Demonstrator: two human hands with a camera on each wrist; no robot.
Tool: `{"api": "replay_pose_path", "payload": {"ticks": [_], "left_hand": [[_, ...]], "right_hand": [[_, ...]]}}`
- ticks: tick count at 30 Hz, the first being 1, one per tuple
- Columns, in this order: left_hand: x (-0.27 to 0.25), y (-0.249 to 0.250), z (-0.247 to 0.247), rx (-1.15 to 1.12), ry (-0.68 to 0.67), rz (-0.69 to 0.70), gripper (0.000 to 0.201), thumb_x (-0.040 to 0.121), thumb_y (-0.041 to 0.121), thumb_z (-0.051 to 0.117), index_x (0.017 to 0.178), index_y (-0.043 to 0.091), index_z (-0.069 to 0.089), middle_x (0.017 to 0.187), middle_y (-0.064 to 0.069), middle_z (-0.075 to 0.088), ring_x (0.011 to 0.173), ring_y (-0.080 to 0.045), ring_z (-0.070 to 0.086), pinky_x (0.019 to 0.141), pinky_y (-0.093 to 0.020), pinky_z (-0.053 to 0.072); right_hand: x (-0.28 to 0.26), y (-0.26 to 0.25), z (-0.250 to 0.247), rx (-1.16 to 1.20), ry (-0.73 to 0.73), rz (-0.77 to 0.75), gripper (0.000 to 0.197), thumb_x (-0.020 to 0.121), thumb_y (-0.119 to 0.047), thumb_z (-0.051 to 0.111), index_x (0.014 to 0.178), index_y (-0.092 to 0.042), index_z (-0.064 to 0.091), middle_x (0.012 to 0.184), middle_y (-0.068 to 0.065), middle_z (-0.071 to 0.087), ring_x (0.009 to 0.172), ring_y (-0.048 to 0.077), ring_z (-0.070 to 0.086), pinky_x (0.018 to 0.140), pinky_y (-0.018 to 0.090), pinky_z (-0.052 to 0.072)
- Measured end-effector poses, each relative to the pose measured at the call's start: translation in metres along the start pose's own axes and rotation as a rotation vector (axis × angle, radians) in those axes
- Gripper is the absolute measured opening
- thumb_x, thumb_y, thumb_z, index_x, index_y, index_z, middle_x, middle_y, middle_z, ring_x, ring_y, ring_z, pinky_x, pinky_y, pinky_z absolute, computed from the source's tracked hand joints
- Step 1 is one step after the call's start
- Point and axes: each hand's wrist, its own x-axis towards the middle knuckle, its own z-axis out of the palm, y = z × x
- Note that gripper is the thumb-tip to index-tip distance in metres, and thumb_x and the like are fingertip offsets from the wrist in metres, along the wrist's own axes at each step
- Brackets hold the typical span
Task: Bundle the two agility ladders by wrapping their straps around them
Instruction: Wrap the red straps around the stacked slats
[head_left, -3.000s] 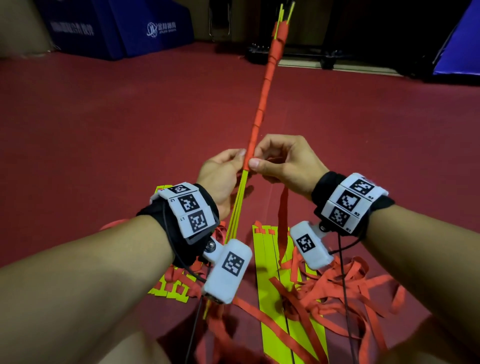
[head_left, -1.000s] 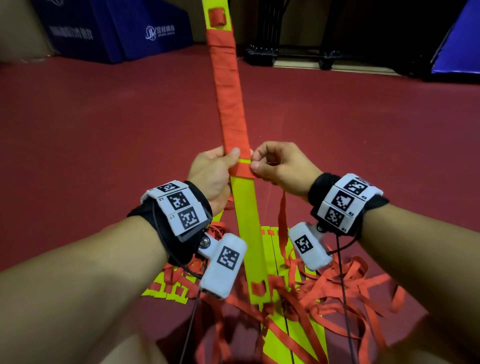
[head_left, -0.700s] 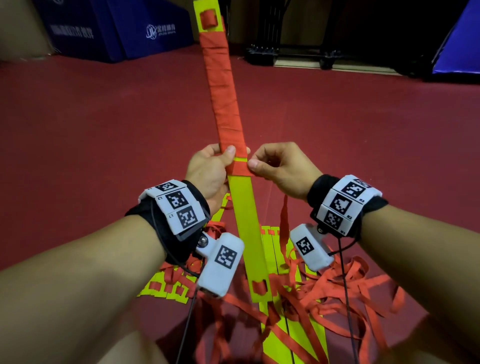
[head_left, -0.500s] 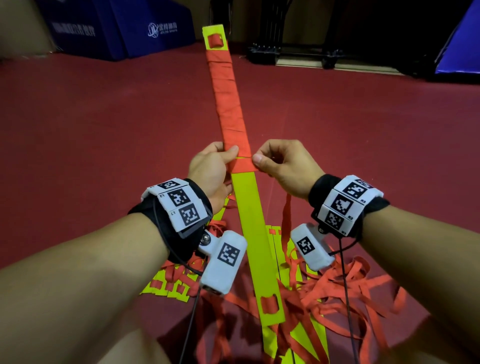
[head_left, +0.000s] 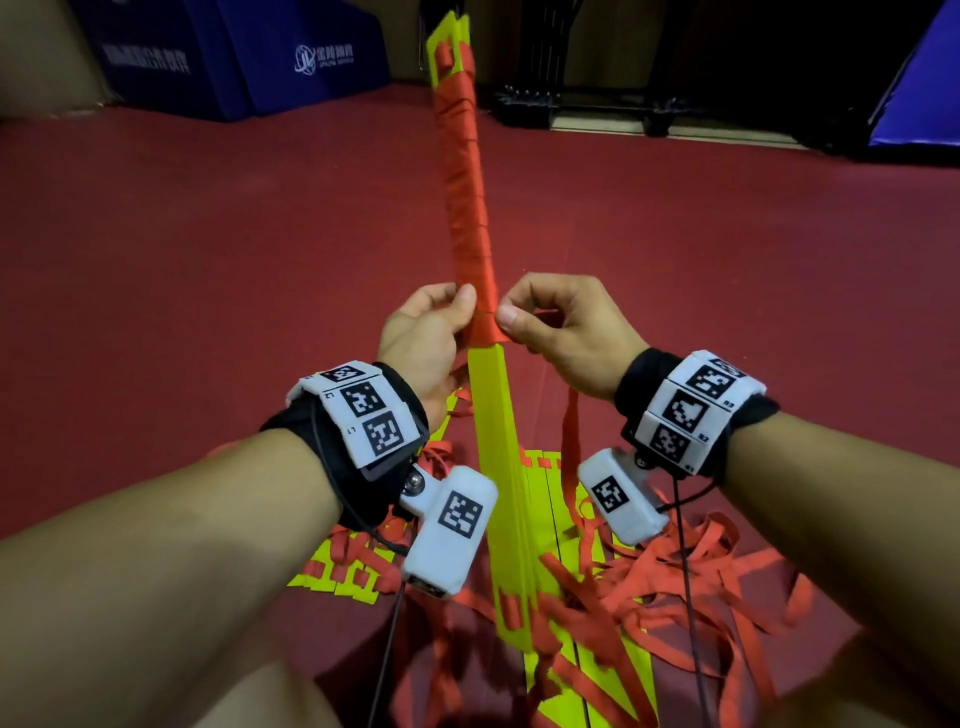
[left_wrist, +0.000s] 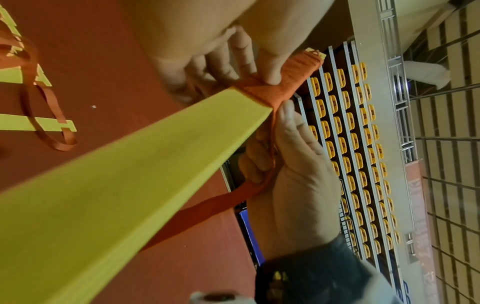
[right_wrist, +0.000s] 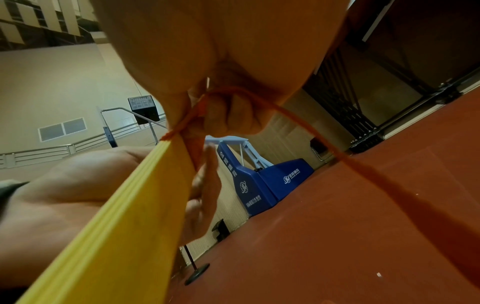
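While the stack of flat yellow plastic ladder rungs (head_left: 496, 415) is held up off the red gym floor (head_left: 208, 249), both hands pinch it where the wound orange-red fabric strap (head_left: 467, 187) ends; left hand (head_left: 423, 338) has thumb on the wrap, fingers curled behind; right hand (head_left: 561, 327) is curled too, pinching the wrap's lower edge with a loose strap tail running through its fingers; second ladder's yellow rungs and tangled red straps (head_left: 639, 577) lie on the floor below, near the wrists.
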Motion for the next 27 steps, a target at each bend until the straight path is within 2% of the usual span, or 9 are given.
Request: {"api": "replay_pose_path", "payload": {"ticks": [5, 9, 11, 14, 17, 19, 21, 25, 27], "left_hand": [[-0.006, -0.008, 0.007, 0.075, -0.031, -0.079, 0.023, 0.104, 0.032, 0.056, 0.112, 0.017, 0.071, 0.087, -0.005, 0.066, 0.077, -0.027, 0.059, 0.084, -0.061, 0.052], [-0.007, -0.008, 0.007, 0.047, -0.093, -0.11, 0.026, 0.103, 0.034, 0.057, 0.1, 0.012, 0.072, 0.074, -0.006, 0.065, 0.062, -0.02, 0.059, 0.06, -0.033, 0.055], [-0.008, -0.008, 0.007, 0.071, -0.14, -0.071, 0.017, 0.103, 0.022, 0.057, 0.096, 0.012, 0.07, 0.075, -0.006, 0.064, 0.066, -0.018, 0.059, 0.062, -0.028, 0.049], [-0.006, -0.011, 0.006, 0.106, -0.14, -0.044, 0.016, 0.103, 0.01, 0.054, 0.1, 0.013, 0.07, 0.084, -0.01, 0.064, 0.072, -0.022, 0.056, 0.064, -0.031, 0.043], [-0.003, -0.01, 0.005, 0.104, -0.086, -0.045, 0.022, 0.103, 0.008, 0.051, 0.098, 0.014, 0.071, 0.089, -0.012, 0.066, 0.069, -0.023, 0.054, 0.051, -0.026, 0.036], [0.001, -0.008, 0.004, 0.073, -0.047, -0.039, 0.021, 0.103, 0.005, 0.05, 0.103, 0.009, 0.071, 0.095, -0.019, 0.065, 0.079, -0.029, 0.056, 0.06, -0.032, 0.044], [0.004, -0.006, 0.003, 0.034, -0.01, -0.033, 0.022, 0.103, 0.001, 0.048, 0.11, 0.002, 0.069, 0.1, -0.02, 0.068, 0.087, -0.029, 0.06, 0.075, -0.038, 0.051], [0.008, -0.001, -0.002, -0.03, -0.004, -0.052, 0.024, 0.102, -0.002, 0.047, 0.12, -0.002, 0.063, 0.104, -0.019, 0.07, 0.083, -0.025, 0.067, 0.065, -0.028, 0.057], [0.008, 0.0, -0.004, -0.07, -0.007, -0.07, 0.029, 0.102, -0.002, 0.047, 0.128, -0.007, 0.06, 0.115, -0.025, 0.069, 0.091, -0.029, 0.069, 0.076, -0.035, 0.06]], "right_hand": [[-0.001, 0.002, 0.006, -0.024, 0.032, -0.029, 0.024, 0.085, -0.043, 0.068, 0.075, -0.022, 0.065, 0.073, 0.01, 0.068, 0.064, 0.03, 0.06, 0.067, 0.05, 0.056], [0.001, 0.007, 0.004, -0.034, 0.089, 0.022, 0.028, 0.084, -0.047, 0.068, 0.077, -0.02, 0.067, 0.077, 0.01, 0.071, 0.069, 0.034, 0.066, 0.071, 0.055, 0.055], [0.002, 0.009, 0.001, -0.041, 0.077, 0.033, 0.019, 0.089, -0.036, 0.068, 0.082, -0.019, 0.069, 0.081, 0.012, 0.072, 0.076, 0.037, 0.068, 0.074, 0.056, 0.056], [0.001, 0.011, -0.002, -0.022, 0.028, 0.06, 0.007, 0.094, -0.011, 0.065, 0.096, -0.014, 0.071, 0.085, 0.007, 0.072, 0.074, 0.021, 0.066, 0.075, 0.044, 0.057], [0.002, 0.011, -0.001, -0.013, 0.011, 0.076, 0.017, 0.091, -0.006, 0.066, 0.103, -0.018, 0.068, 0.086, -0.007, 0.065, 0.073, 0.012, 0.06, 0.073, 0.034, 0.051], [0.003, 0.013, 0.0, -0.001, 0.027, 0.088, 0.019, 0.089, -0.005, 0.068, 0.099, -0.021, 0.064, 0.083, -0.01, 0.061, 0.07, 0.008, 0.058, 0.071, 0.028, 0.051], [0.003, 0.014, 0.001, 0.025, 0.035, 0.126, 0.018, 0.091, -0.007, 0.069, 0.094, -0.023, 0.061, 0.079, -0.01, 0.059, 0.062, 0.003, 0.055, 0.059, 0.019, 0.046], [0.001, 0.011, -0.001, 0.023, -0.037, 0.226, 0.009, 0.096, -0.02, 0.066, 0.089, -0.017, 0.062, 0.066, -0.005, 0.062, 0.048, 0.004, 0.048, 0.047, 0.017, 0.04], [-0.001, 0.008, -0.001, 0.005, -0.068, 0.236, 0.018, 0.098, -0.027, 0.064, 0.085, -0.015, 0.064, 0.062, -0.005, 0.064, 0.047, 0.006, 0.047, 0.047, 0.018, 0.039]]}}
